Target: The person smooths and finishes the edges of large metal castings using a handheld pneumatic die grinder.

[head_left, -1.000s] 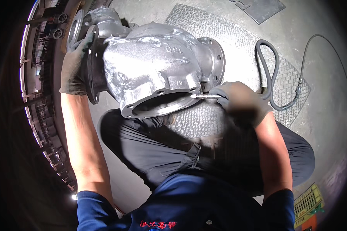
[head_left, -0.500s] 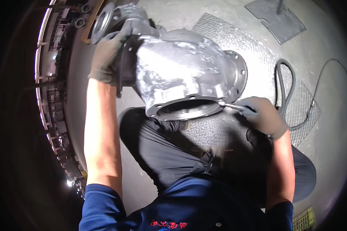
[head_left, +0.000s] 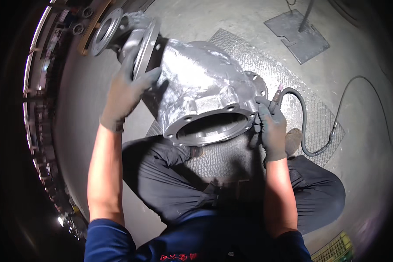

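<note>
A large silvery metal casting (head_left: 196, 74), like a valve body with flanged openings, lies over the mat before me; its round bolt-holed mouth faces me. My gloved left hand (head_left: 124, 94) grips the flange (head_left: 146, 48) at its left end, thumb on the near side, fingertips partly hidden behind. My gloved right hand (head_left: 271, 131) is closed round a slim pencil-type grinder (head_left: 275, 99) whose pink tip points up, apart from the casting. The fingers of that hand are beside the right edge of the mouth; whether they touch it, I cannot tell.
A grey hose (head_left: 305, 126) loops over the textured mat (head_left: 323, 111) on the right. Beyond are a flat metal plate with a post (head_left: 297, 37) and, at far left, another flanged casting (head_left: 107, 31). My bent legs (head_left: 161, 170) flank the work; a yellow crate (head_left: 336, 249) is lower right.
My right hand has moved left and turned the grinder's tip up, off the mouth's rim. The left hand has shifted lower on the flange, and the casting sits slightly tilted from before.
</note>
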Demonstrator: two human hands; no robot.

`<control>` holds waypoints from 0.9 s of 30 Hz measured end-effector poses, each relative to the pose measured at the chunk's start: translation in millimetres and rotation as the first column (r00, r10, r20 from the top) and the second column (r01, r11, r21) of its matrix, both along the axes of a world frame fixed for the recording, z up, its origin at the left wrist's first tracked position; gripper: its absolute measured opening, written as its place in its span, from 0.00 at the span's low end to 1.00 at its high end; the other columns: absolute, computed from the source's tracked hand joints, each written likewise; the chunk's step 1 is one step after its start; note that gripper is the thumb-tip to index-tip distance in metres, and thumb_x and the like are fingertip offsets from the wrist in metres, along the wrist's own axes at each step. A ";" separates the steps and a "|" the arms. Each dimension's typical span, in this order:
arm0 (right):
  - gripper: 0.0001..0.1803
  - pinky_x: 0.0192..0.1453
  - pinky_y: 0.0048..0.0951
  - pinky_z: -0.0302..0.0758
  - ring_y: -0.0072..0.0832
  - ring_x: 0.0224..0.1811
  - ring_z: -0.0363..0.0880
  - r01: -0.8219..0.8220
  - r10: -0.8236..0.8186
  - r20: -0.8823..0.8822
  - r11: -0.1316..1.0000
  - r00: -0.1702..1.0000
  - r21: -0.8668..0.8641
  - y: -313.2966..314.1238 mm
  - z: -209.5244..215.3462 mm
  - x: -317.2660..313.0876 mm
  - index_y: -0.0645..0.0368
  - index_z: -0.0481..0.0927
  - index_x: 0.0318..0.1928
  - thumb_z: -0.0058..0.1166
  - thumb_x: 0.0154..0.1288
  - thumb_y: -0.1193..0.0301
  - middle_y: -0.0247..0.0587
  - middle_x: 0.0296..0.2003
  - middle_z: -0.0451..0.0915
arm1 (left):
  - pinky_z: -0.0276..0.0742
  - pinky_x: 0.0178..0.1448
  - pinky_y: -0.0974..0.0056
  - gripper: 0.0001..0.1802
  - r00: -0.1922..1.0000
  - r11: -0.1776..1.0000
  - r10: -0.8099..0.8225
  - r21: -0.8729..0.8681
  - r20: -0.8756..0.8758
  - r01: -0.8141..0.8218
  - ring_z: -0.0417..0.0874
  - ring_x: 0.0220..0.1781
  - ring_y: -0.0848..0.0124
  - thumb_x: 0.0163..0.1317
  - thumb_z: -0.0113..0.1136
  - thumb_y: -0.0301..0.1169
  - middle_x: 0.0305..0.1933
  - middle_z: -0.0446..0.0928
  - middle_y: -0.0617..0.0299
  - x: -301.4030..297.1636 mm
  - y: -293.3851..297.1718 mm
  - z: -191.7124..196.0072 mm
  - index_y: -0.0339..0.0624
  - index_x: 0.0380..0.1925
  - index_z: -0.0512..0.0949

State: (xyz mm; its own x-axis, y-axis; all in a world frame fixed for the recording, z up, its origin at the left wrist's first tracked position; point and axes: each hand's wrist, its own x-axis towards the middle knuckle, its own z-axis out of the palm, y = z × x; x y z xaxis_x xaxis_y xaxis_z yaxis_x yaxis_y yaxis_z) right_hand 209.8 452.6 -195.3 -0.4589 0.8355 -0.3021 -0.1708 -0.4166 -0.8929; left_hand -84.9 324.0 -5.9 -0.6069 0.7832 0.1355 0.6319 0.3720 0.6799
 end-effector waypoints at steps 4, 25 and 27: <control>0.14 0.28 0.17 0.69 0.11 0.27 0.74 0.050 -0.052 0.040 0.997 0.998 0.064 -1.2 -13.3 2.7 0.61 0.86 0.58 0.62 0.79 0.67 0.28 0.31 0.82 | 0.81 0.57 0.62 0.37 1.000 0.996 0.006 -0.092 -0.005 -0.006 0.88 0.50 0.68 0.65 0.73 0.47 0.53 0.88 0.52 12.6 7.8 11.5 0.33 0.67 0.79; 0.25 0.53 0.52 0.81 0.59 0.48 0.83 -0.235 -0.079 0.373 0.653 0.924 0.720 -45.4 64.6 16.2 0.60 0.76 0.70 0.51 0.74 0.78 0.62 0.47 0.82 | 0.81 0.50 0.65 0.28 0.998 0.999 0.035 0.005 -0.048 -0.035 0.86 0.43 0.74 0.71 0.70 0.44 0.45 0.88 0.60 0.8 -2.7 -0.3 0.33 0.60 0.82; 0.25 0.52 0.51 0.81 0.58 0.48 0.83 -0.232 -0.104 0.370 0.617 0.923 0.752 -45.8 65.6 13.2 0.61 0.76 0.70 0.51 0.74 0.78 0.61 0.47 0.82 | 0.81 0.51 0.65 0.28 0.997 0.998 0.051 -0.020 -0.061 -0.052 0.86 0.44 0.74 0.70 0.70 0.44 0.45 0.89 0.59 3.7 -2.7 1.0 0.33 0.60 0.82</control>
State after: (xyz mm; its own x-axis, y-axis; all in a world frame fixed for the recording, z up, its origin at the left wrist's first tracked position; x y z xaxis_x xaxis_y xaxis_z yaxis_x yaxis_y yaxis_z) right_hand 223.1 406.8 -129.7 -0.5252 0.7985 0.2941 0.2121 0.4576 -0.8635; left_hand -81.3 321.3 -4.9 -0.6377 0.7543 0.1562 0.6512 0.4196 0.6324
